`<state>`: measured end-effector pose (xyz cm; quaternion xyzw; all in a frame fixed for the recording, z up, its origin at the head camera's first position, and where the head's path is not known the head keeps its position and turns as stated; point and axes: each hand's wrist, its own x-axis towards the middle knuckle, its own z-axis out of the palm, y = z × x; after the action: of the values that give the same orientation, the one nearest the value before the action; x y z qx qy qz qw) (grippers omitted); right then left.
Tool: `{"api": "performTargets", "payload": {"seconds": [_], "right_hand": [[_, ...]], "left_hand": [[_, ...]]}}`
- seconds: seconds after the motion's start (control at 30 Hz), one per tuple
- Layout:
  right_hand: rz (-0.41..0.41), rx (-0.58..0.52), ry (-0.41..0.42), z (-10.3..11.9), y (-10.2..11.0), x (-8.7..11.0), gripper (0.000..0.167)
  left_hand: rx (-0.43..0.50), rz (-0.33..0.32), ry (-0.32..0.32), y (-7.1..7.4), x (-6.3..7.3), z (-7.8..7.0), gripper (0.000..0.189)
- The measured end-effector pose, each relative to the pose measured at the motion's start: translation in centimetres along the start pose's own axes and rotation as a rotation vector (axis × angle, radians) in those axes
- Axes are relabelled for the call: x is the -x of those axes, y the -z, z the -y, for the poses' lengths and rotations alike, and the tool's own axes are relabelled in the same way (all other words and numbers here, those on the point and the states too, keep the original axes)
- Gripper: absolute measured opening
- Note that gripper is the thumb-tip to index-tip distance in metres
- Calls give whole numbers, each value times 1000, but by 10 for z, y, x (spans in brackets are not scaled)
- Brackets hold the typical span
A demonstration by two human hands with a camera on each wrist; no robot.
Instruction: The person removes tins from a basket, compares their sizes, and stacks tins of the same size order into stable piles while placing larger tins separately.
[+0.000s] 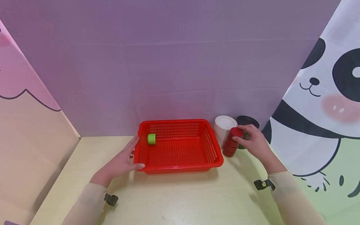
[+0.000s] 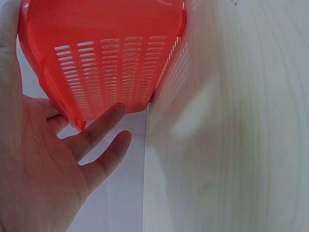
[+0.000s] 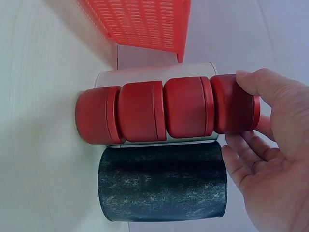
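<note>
My left hand (image 1: 122, 161) rests at the left side of a red plastic basket (image 1: 180, 169), its thumb on the front corner of the rim. In the left wrist view two fingers (image 2: 99, 133) stretch out loosely below the rim. Inside the basket, near its left wall, lies a small green cup-shaped piece (image 1: 151, 139). At the right, my right hand (image 1: 254, 142) pinches the top red tin (image 3: 234, 104) between thumb and fingers. Under it more red tins (image 3: 186, 107) form an upright stack of several, standing on the table.
Close behind the stack stand a white canister (image 1: 225, 123) and a dark green canister (image 3: 164, 181) with a black lid. The pale wooden table (image 1: 180, 203) meets a purple backdrop (image 1: 168, 78) at the back. A panda-print panel (image 1: 317, 131) borders the right side.
</note>
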<state>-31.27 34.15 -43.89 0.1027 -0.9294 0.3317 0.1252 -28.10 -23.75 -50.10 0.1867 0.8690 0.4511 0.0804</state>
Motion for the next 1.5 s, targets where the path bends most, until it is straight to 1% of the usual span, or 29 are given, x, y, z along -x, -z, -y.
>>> {"api": "performTargets", "payload": {"seconds": [0.2,0.27,0.47,0.77,1.0,1.1,1.33,1.5], "right_hand": [[-2,-11,-3,-1,-2,0,56],[-5,-21,0,-2,-3,0,56],[-6,-49,1,-4,-6,1,55],[0,-67,-4,-4,-7,0,59],[-10,-89,13,-4,-4,1,63],[-26,-88,17,-1,-2,1,61],[-114,-81,41,9,1,0,54],[-155,-87,50,16,2,-1,50]], "left_hand": [[-13,0,20,-1,0,-1,126],[-13,-1,18,-1,0,-2,126],[-8,-3,-13,-1,-1,-1,125],[-7,0,-15,-1,-1,-1,125],[-16,-2,-14,-1,-2,1,124],[-14,-3,-11,-1,-2,1,124],[-19,0,-2,-1,-2,0,123],[-17,0,4,-2,-2,1,123]]}}
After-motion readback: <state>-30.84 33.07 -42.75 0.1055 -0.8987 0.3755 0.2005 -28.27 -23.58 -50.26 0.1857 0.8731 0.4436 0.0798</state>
